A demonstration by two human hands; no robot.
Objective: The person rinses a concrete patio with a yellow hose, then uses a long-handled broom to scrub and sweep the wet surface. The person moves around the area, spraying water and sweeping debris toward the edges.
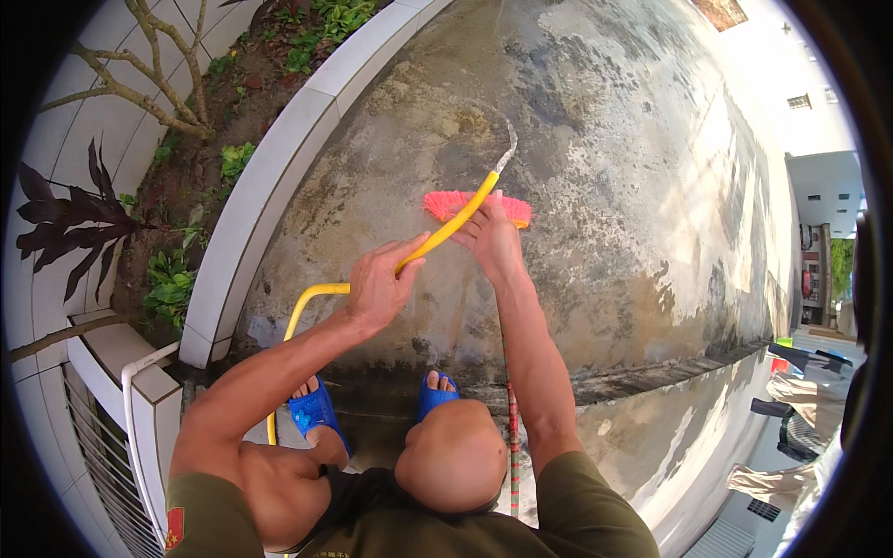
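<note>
My left hand [382,284] grips a yellow hose [453,223], whose free end points up and away over the wet concrete floor [600,258]. Water [510,148] curves out of the hose's mouth. Just right of the hose is my right hand [497,240], palm turned up, with its fingers raised beside the hose; whether they touch it I cannot tell. Behind that hand shows a broom head with pink bristles [516,209]. Its patterned handle [514,436] runs down past my right forearm towards my body, partly hidden by it.
A white tiled curb [279,160] borders a planting bed [244,104] on the left. A white pipe [132,411] and a metal railing [104,460] stand at the lower left. Near my blue slippers [314,410], a ledge [670,373] crosses the floor. Laundry [799,397] hangs at the right.
</note>
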